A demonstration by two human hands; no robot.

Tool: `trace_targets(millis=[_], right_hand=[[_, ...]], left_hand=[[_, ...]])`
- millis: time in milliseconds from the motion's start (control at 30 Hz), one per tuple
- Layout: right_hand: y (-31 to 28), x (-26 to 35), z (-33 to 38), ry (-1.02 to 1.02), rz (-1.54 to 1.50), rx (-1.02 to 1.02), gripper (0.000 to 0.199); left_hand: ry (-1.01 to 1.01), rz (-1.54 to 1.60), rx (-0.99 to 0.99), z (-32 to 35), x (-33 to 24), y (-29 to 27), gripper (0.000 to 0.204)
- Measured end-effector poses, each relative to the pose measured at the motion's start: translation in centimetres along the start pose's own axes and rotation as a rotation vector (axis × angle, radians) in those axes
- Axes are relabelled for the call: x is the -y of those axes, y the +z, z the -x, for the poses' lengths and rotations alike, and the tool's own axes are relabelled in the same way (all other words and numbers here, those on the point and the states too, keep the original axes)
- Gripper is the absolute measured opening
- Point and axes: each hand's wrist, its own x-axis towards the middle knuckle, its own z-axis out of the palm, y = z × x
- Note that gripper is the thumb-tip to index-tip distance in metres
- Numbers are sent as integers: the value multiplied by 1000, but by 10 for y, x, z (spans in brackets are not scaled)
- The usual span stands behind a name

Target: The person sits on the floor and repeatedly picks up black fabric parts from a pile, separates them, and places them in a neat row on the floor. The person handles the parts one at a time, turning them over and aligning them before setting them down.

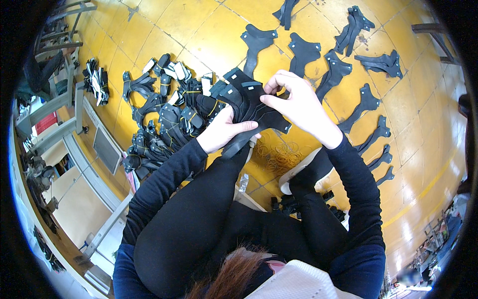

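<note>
My left hand (223, 130) grips a fanned stack of flat black cut pieces (245, 105), its thumb lying across their narrow lower end. The pieces are strap-like with flared ends, and some carry small white labels. At the stack's right side my right hand (295, 102) pinches the edge of a piece between thumb and fingers. The fingers beneath the stack are partly hidden. Both hands are held above my knees, over the floor.
Bundled black pieces (172, 122) with yellow bands are heaped on the left. Loose yellow rubber bands (279, 153) lie between my feet. Small piles of similar black pieces (304, 52) spread in an arc ahead and right. A metal-framed workbench (84, 162) stands at left.
</note>
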Motion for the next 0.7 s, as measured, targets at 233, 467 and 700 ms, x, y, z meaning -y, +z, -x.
trace_targets(millis=[233,467,700], right_hand=[[-4,7,-4,129,-42,7,18],[2,3,-28,-63,2,50,25],[-4,29,-47,-80,-187,-49,15]], left_hand=[[24,41,59,1,0,2,46],[-53,-11,94,0,1,6,33],[-109,-24,184,1,0,1,36]])
